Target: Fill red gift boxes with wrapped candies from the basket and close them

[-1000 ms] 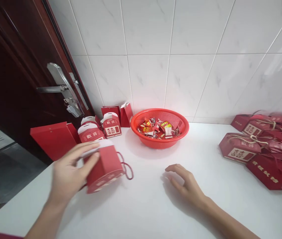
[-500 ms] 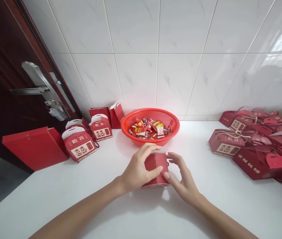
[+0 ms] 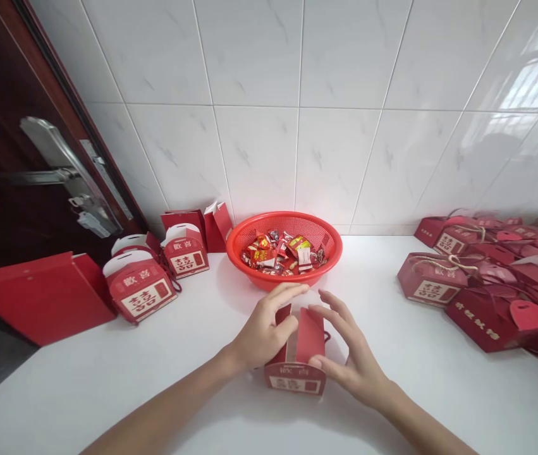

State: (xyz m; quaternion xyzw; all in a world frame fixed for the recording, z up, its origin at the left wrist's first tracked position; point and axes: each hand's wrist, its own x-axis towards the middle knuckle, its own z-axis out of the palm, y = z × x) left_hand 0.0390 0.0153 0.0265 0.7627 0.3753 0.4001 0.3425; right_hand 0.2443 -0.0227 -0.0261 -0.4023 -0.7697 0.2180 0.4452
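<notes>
A small red gift box [image 3: 294,374] with a cream label on its front stands on the white table before me. Its two top flaps are parted, with a gap between them. My left hand [image 3: 265,332] holds the box's left side, its thumb bent over the left flap by the gap. On the other side, my right hand [image 3: 351,351] spans the right flap [image 3: 311,335], thumb at the front corner and fingers toward the far edge. The box's inside is mostly hidden. Just beyond the hands is a red plastic basket [image 3: 238,262] of wrapped candies [image 3: 281,253].
Several red gift boxes [image 3: 143,287] and a large red bag [image 3: 41,297] stand at left. Piled at right are more red boxes [image 3: 501,322], some tied with string. A tiled wall [image 3: 259,151] backs the table; a dark door [image 3: 3,95] is at left.
The box's top flaps, nearly together before, are now parted, and its front shows more. My left thumb has moved to the gap. The view has shifted slightly.
</notes>
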